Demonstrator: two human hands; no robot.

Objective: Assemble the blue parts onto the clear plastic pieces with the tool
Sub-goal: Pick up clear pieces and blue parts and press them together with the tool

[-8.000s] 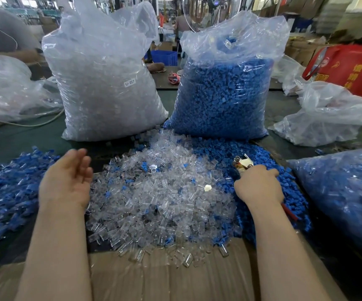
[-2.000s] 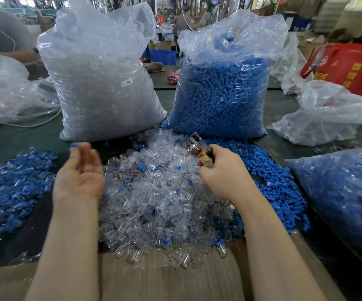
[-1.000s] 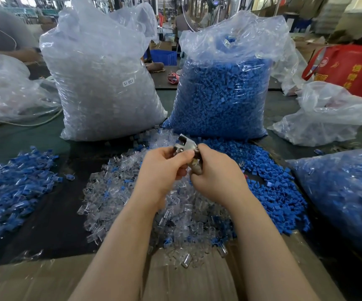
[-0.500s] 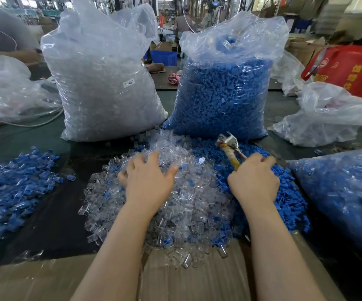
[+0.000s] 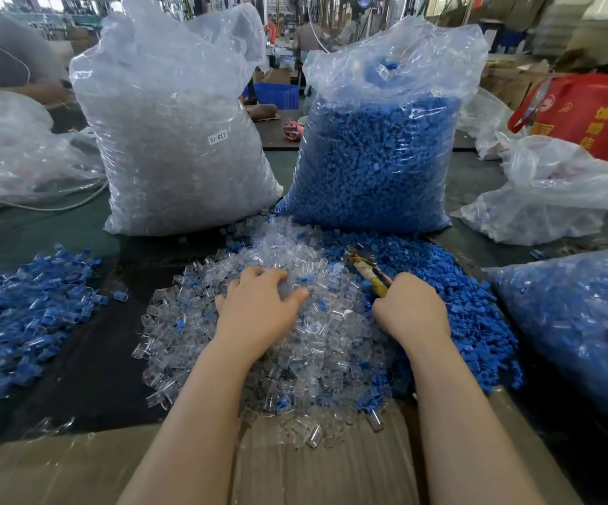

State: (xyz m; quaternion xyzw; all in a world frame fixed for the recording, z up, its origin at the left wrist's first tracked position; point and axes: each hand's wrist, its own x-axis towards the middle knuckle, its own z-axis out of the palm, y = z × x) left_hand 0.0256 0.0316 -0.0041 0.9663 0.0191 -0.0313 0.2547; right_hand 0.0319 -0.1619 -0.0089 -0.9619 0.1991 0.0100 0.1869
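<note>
Left hand (image 5: 259, 315) rested on heap of clear plastic pieces (image 5: 295, 351), fingers curled into it; hold unclear. Right hand (image 5: 410, 309) gripped yellow-handled metal pliers (image 5: 366, 269) over loose blue parts (image 5: 459, 286).

Both forearms are showing bare from the bottom edge of the frame up to the wrists; no sleeve, cuff or glove is covering either one. The left hand (image 5: 259, 315) is wearing nothing: no ring, band or watch is showing on its back or its fingers. The right hand (image 5: 410, 311) is likewise appearing ungloved, with the wrist uncovered and unmarked.
</note>
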